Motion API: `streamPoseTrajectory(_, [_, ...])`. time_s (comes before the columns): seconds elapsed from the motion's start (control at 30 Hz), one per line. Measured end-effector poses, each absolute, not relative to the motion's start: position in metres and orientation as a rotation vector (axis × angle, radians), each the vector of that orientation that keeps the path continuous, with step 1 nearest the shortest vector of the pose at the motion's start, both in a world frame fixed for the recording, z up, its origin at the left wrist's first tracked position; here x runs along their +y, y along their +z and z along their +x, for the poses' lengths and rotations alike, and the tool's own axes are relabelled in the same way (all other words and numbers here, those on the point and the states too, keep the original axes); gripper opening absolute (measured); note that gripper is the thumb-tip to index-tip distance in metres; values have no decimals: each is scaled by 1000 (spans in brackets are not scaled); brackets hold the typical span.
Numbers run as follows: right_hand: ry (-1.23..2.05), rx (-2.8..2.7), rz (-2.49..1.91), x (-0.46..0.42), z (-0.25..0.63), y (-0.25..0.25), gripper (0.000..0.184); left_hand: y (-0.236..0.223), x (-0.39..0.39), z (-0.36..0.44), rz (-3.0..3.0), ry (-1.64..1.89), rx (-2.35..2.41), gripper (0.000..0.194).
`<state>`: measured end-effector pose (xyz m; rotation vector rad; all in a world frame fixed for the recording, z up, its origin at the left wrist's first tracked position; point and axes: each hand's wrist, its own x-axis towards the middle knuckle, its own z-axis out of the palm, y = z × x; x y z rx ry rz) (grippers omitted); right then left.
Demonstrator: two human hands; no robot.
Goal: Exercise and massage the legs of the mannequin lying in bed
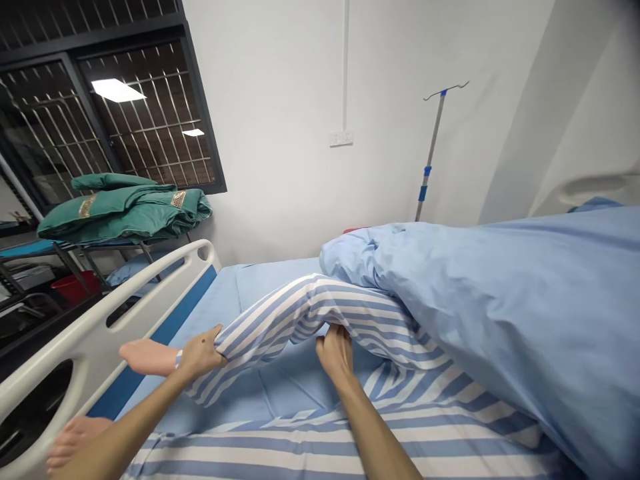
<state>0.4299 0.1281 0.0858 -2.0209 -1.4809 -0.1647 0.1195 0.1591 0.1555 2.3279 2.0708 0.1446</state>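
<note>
evidently, we have the far leg point(275, 323) raised, left grip point(203, 352) clasping it, right grip point(336, 350) beneath, closure unclear; below both, near leg point(280, 450) flat.

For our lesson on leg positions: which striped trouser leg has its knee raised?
The far leg, nearer the wall: it arches above the sheet, while the near leg lies flat.
</note>
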Motion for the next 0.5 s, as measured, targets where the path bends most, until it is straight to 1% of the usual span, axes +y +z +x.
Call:
streamPoseTrajectory(0.07, [-131, -1499, -2043, 127, 427, 85, 36, 159, 158, 107, 2393, 90, 2094, 61])
streamPoseTrajectory(0.23, [-70, -1550, -2080, 122, 423, 84, 34, 160, 156, 91, 2494, -62, 2099, 62])
streamPoseTrajectory(0.4, [-12, -1635, -2112, 121, 422, 80, 34, 154, 157, 76, 2569, -146, 2076, 55])
streamPoseTrajectory(0.5, [14, -1681, -2149, 122, 422, 77, 35, 149, 163, 66, 2601, -171, 2042, 53])
